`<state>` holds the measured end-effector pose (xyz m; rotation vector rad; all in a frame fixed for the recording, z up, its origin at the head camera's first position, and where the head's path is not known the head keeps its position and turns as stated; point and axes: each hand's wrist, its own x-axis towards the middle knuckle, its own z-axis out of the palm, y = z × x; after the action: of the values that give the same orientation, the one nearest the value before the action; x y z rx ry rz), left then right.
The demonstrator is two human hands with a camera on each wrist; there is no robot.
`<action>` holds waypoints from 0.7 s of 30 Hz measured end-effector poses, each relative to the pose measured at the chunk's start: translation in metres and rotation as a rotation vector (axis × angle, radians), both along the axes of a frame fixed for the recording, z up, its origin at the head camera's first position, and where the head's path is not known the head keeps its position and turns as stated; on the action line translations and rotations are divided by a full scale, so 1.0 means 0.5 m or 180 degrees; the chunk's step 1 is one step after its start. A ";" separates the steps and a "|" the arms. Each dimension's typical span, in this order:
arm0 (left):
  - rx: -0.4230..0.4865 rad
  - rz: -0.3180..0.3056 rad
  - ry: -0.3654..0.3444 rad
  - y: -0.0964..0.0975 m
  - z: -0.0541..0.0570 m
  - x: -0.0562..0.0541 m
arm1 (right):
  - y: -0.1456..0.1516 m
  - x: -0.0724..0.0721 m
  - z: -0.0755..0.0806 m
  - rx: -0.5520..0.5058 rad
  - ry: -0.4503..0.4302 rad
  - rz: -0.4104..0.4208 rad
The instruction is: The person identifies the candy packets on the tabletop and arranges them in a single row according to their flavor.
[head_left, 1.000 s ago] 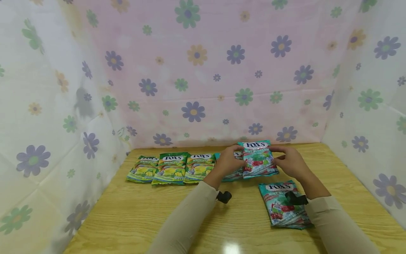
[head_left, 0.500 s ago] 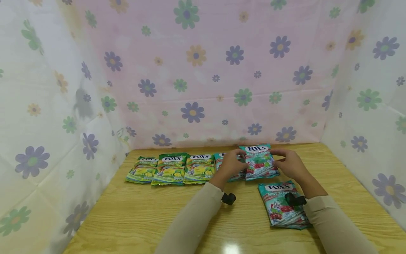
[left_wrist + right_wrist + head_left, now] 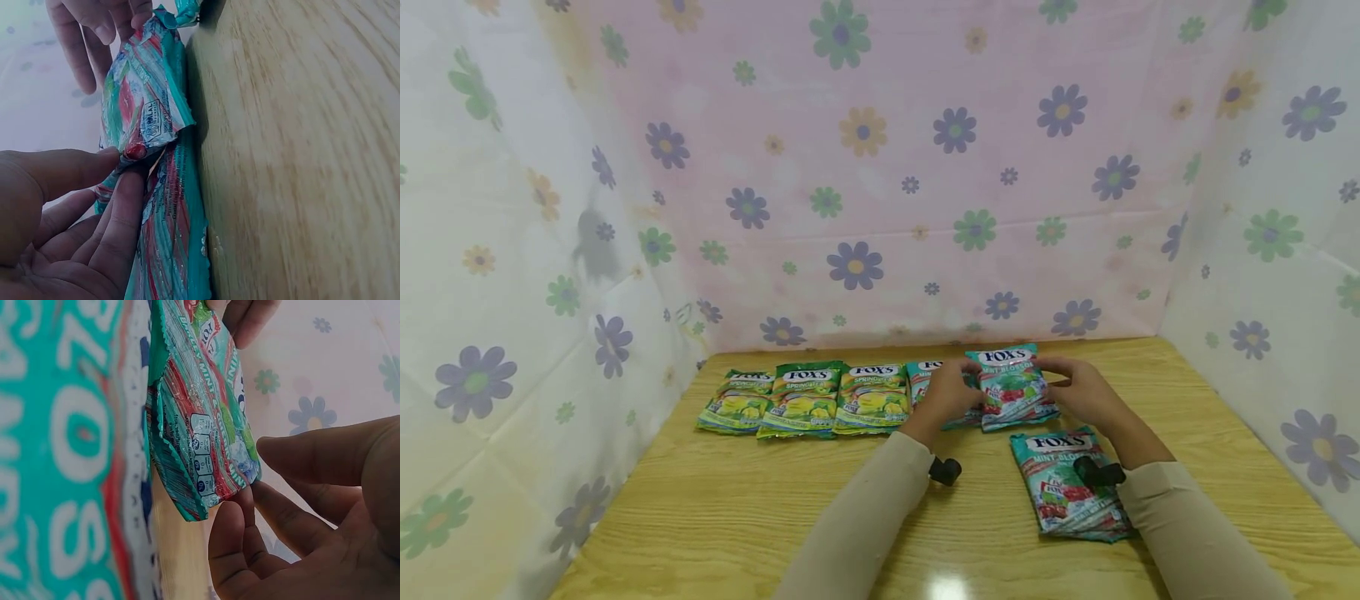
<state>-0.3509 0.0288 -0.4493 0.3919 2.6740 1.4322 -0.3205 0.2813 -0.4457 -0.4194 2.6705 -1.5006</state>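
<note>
A teal Fox's Mint Blossom candy bag [image 3: 1011, 387] is at the right end of a row, between both hands. My left hand [image 3: 951, 396] pinches its left edge; in the left wrist view the thumb lies on top and the fingers [image 3: 122, 209] go underneath. My right hand [image 3: 1088, 396] holds the opposite edge between thumb [image 3: 312, 453] and fingers. Another teal candy bag [image 3: 919, 379] lies just left of the held one, partly hidden behind my left hand. In the left wrist view the held bag overlaps this neighbour.
Three green-yellow Fox's Spring Tea bags [image 3: 801, 404] continue the row leftward on the wooden table [image 3: 737, 517]. More Mint Blossom packaging [image 3: 1060, 483] lies nearer, below my right wrist. Flowered cloth [image 3: 880, 192] encloses the table's back and sides.
The held candy bag has come down and slightly toward me, settling beside the other teal bag. Both hands moved with it, the left one shifting a little right.
</note>
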 end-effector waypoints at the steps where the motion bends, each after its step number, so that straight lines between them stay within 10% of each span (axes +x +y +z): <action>1: 0.0007 0.0013 -0.0003 0.001 -0.001 -0.001 | 0.001 -0.001 -0.001 -0.0015 -0.0016 0.0011; 21: 0.0024 -0.0040 -0.0141 -0.002 -0.011 0.001 | -0.001 -0.001 -0.003 0.0085 -0.0333 0.0133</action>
<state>-0.3504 0.0277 -0.4550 0.3722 2.6276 1.4309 -0.3213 0.2807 -0.4470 -0.3814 2.5824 -1.4323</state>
